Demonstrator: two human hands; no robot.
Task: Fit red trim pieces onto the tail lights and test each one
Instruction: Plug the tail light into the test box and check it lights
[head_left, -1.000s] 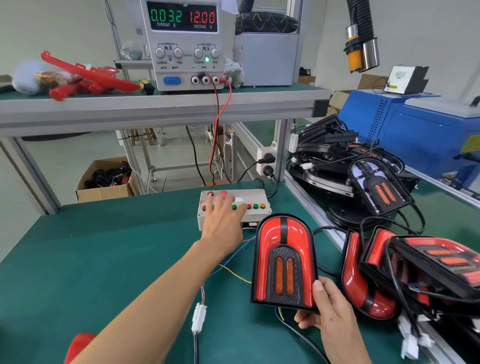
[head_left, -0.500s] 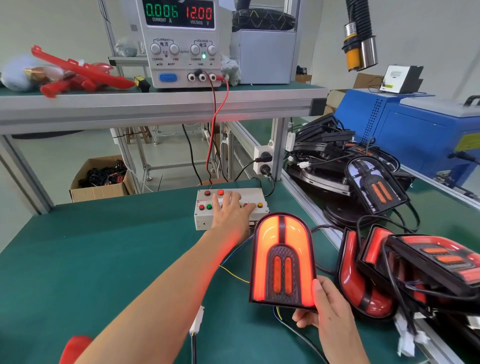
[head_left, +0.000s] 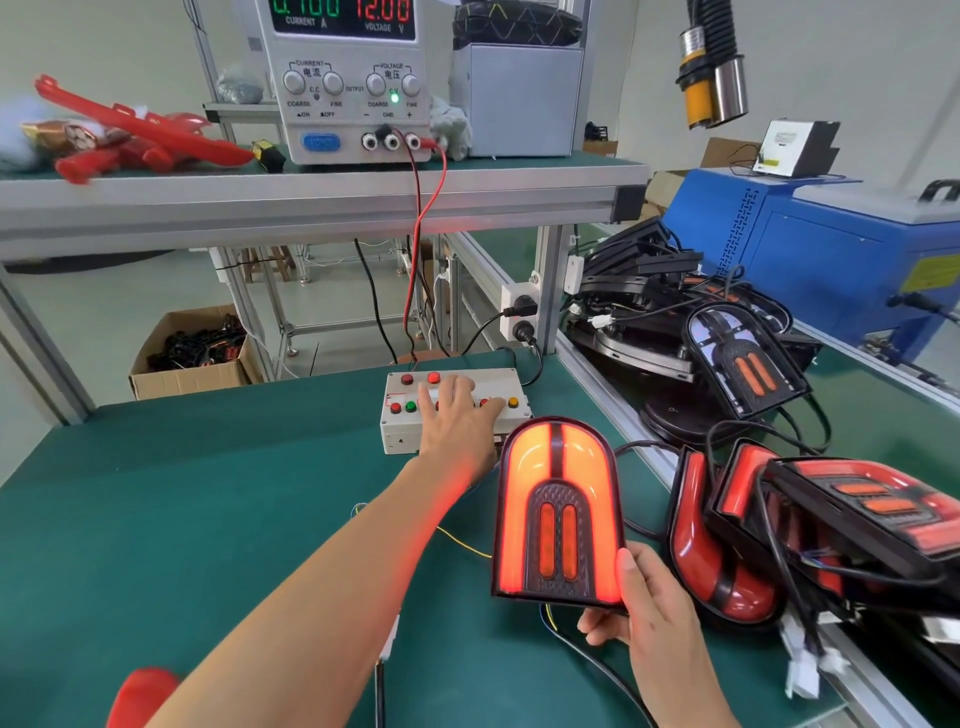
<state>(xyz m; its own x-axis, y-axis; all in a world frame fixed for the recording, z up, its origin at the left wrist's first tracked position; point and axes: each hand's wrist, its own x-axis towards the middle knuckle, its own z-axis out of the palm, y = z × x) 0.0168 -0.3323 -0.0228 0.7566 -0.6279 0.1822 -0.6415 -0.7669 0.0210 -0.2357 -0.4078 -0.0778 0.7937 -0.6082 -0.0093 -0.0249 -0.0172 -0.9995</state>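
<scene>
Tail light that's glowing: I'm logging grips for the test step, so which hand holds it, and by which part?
The right hand holds the lit tail light by its lower right corner. The left hand rests on the button box, holding nothing.

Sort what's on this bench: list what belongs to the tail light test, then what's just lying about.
In use:
left hand pressing the button box
right hand holding the lit tail light
power supply

Lying about:
cardboard box
blue machine
piled tail lights
</scene>
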